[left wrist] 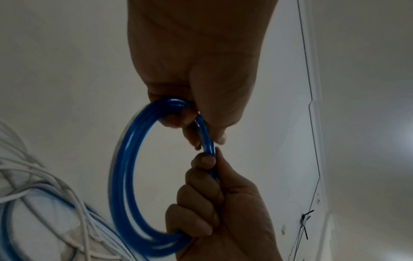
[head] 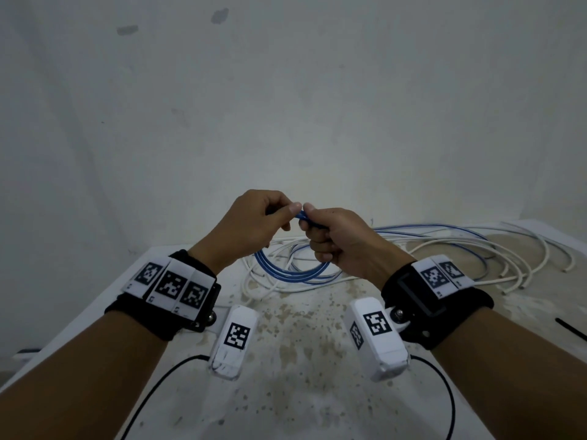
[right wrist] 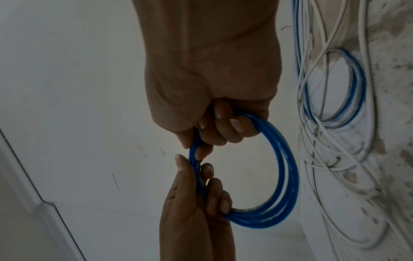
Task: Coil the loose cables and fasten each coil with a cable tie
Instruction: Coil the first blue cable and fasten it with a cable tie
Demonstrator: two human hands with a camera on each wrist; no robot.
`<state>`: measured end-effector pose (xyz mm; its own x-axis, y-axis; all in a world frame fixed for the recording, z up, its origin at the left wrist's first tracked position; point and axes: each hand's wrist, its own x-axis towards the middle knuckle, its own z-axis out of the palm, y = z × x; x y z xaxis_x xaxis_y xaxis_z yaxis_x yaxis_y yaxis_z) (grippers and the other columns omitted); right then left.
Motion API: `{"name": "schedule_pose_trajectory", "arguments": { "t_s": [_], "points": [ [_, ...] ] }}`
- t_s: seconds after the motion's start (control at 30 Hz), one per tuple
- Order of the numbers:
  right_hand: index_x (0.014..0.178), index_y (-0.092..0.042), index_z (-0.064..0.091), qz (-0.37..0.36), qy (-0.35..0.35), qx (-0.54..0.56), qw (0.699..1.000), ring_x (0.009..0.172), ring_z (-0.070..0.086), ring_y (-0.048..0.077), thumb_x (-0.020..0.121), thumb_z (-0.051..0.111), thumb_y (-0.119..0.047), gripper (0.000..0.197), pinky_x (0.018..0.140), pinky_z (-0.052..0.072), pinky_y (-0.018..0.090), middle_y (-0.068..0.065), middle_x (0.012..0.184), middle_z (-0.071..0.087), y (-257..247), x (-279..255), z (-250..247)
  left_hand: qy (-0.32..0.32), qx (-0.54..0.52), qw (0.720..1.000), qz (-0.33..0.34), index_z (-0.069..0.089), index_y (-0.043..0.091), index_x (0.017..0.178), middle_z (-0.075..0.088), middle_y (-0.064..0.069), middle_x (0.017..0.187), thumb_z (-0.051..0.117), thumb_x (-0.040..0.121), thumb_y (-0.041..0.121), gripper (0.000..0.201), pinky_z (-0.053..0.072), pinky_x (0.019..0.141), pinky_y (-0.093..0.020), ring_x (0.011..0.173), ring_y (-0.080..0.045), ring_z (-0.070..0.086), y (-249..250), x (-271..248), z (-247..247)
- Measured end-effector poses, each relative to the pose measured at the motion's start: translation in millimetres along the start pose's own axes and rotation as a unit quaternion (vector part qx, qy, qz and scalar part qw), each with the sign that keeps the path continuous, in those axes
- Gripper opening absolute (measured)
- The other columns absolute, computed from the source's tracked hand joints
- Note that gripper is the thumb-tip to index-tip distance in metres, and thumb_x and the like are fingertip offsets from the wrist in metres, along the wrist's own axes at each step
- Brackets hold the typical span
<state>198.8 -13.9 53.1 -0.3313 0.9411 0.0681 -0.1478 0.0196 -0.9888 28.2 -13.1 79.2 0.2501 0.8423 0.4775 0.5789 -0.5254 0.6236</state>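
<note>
Nearest, two forearms in black wrist straps with white coded tags, reaching over a stained white bench [head: 286, 360]. Just past the straps, two hands held together above the bench, sharing one blue coil [head: 290, 269] of about three turns. Left hand [head: 251, 223]: thumb and forefinger pinching the top of the coil, other fingers curled round its strands. Right hand [head: 336, 238]: fingers [left wrist: 202, 178] wrapped tight round the same coil, thumb pressed against its top, thumb tip beside the left thumb. Coil hanging below both hands as a round hoop, its lower arc low over the bench; cannot tell from the head view whether touching it.

At the right edge of the bench, near the right forearm, one short black strip [head: 570, 328], perhaps a cable tie. Near the front, thin black leads running from the wrist cameras.

Farther back, a loose tangle of white cables [head: 444, 252] spread across the rear right of the bench, too many and too crossed to count, with at least one more blue cable [head: 451, 231] looping through them. Several cut white ends close to the right edge. Open stained surface in the middle of the bench, in front of the tangle.

Beyond, a plain pale wall [head: 286, 90] rising straight from the bench's back edge.
</note>
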Motion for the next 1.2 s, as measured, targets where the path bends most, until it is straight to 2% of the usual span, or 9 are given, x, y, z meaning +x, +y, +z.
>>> {"name": "schedule_pose_trajectory", "arguments": {
  "t_s": [0.17,0.37,0.47,0.57,0.73,0.83,0.97,1.07,1.2],
  "points": [
    [0.078,-0.011,0.055,0.000,-0.008,-0.026,1.000,0.042,0.019,0.009,0.103,0.046,-0.035,0.036,0.040,0.021,0.021,-0.006,0.052,0.023,1,-1,-3,-0.047,0.004,0.999,-0.011,0.060,0.015,0.095,0.065,0.002,0.075,0.052,0.099,0.029,0.017,0.046,0.049,-0.023,0.051,-0.005,0.050,2,1,3],
    [0.078,-0.006,0.062,0.004,-0.006,-0.066,0.998,0.045,0.017,0.010,0.103,0.046,-0.031,0.038,0.041,0.019,0.022,-0.005,0.052,0.022,3,-4,-9,-0.038,0.006,0.999,0.005,0.057,0.012,0.087,0.063,0.003,0.068,0.052,0.099,0.031,0.023,0.048,0.051,-0.025,0.055,-0.008,0.051,2,-3,14],
    [0.080,-0.005,0.063,0.008,0.002,-0.078,0.997,0.044,0.017,0.010,0.102,0.045,-0.029,0.037,0.041,0.019,0.022,-0.005,0.052,0.022,4,-7,-12,-0.032,0.013,0.999,0.015,0.058,0.015,0.087,0.068,0.010,0.073,0.053,0.098,0.035,0.023,0.042,0.056,-0.013,0.057,0.001,0.053,0,-7,22],
    [0.080,-0.005,0.063,0.013,0.009,-0.090,0.996,0.044,0.018,0.010,0.102,0.047,-0.031,0.038,0.041,0.019,0.023,-0.005,0.051,0.023,4,-8,-13,-0.017,0.028,0.999,0.024,0.058,0.014,0.084,0.061,0.006,0.067,0.054,0.097,0.034,0.025,0.036,0.054,-0.013,0.055,-0.004,0.045,-2,-9,27],
    [0.087,-0.003,0.065,0.026,0.031,-0.054,0.998,0.044,0.020,0.010,0.104,0.042,-0.035,0.043,0.043,0.021,0.024,-0.005,0.052,0.025,3,-5,-12,0.018,-0.013,1.000,-0.002,0.058,0.010,0.081,0.062,0.004,0.066,0.057,0.096,0.024,0.021,0.037,0.056,-0.016,0.053,0.000,0.047,2,-6,30],
    [0.094,-0.003,0.064,0.017,0.026,-0.054,0.998,0.044,0.021,0.009,0.105,0.040,-0.029,0.037,0.043,0.022,0.023,-0.006,0.051,0.027,2,-5,-12,0.028,-0.017,0.999,-0.015,0.059,0.010,0.080,0.062,-0.004,0.068,0.057,0.096,0.023,0.021,0.037,0.057,-0.022,0.055,-0.007,0.046,3,-4,30],
    [0.089,-0.008,0.061,0.008,0.016,-0.064,0.998,0.044,0.021,0.008,0.105,0.042,-0.025,0.030,0.040,0.022,0.022,-0.007,0.051,0.027,4,-6,-15,0.003,-0.038,0.996,-0.080,0.065,0.009,0.090,0.065,0.000,0.071,0.055,0.097,0.026,0.021,0.036,0.053,-0.023,0.044,-0.001,0.044,6,-4,30],
    [0.077,-0.016,0.046,0.006,0.026,-0.062,0.998,0.043,0.021,0.008,0.104,0.044,-0.023,0.028,0.039,0.022,0.022,-0.006,0.051,0.028,7,-8,-15,-0.021,-0.044,0.993,-0.109,0.064,0.008,0.089,0.069,-0.002,0.074,0.055,0.098,0.025,0.021,0.035,0.046,-0.023,0.041,-0.007,0.039,10,-4,31],
    [0.084,-0.013,0.049,0.004,0.048,-0.080,0.996,0.042,0.022,0.009,0.103,0.045,-0.021,0.021,0.040,0.021,0.023,-0.006,0.051,0.030,6,-13,-17,-0.032,-0.046,0.993,-0.108,0.062,0.007,0.081,0.065,-0.002,0.068,0.056,0.097,0.023,0.023,0.034,0.044,-0.023,0.043,-0.010,0.038,14,-6,33]
  ]
}}
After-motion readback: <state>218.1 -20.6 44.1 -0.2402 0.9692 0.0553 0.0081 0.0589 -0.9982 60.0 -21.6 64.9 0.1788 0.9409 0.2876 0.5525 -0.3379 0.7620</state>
